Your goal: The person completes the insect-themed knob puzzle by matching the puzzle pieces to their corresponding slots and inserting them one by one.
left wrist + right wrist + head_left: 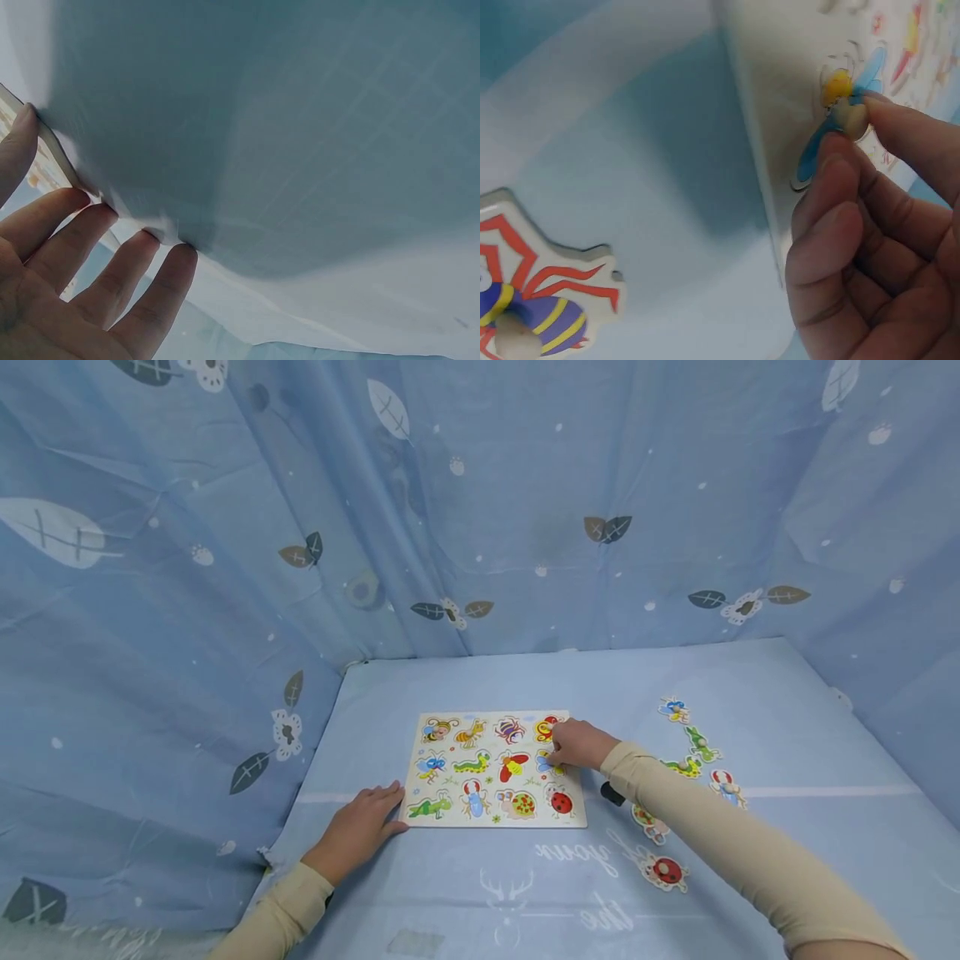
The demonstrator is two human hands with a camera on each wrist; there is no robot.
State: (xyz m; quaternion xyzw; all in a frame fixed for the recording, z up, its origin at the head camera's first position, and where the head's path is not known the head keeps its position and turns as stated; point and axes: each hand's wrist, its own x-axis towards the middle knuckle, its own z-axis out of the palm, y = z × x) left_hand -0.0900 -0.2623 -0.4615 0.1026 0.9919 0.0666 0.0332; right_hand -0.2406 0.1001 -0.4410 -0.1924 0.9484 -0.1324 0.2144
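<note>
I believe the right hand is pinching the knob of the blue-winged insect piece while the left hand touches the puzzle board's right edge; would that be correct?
Not quite: the left hand touches the left edge of the puzzle board, not the right, as the head view shows. The right hand is indeed pinching the knob of the blue-winged insect piece.

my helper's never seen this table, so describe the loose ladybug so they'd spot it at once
Find the board on the blue table. To its right lie loose pieces; the ladybug is the lowest in the head view. Its round red back sets it apart from the snail just above it.
</note>
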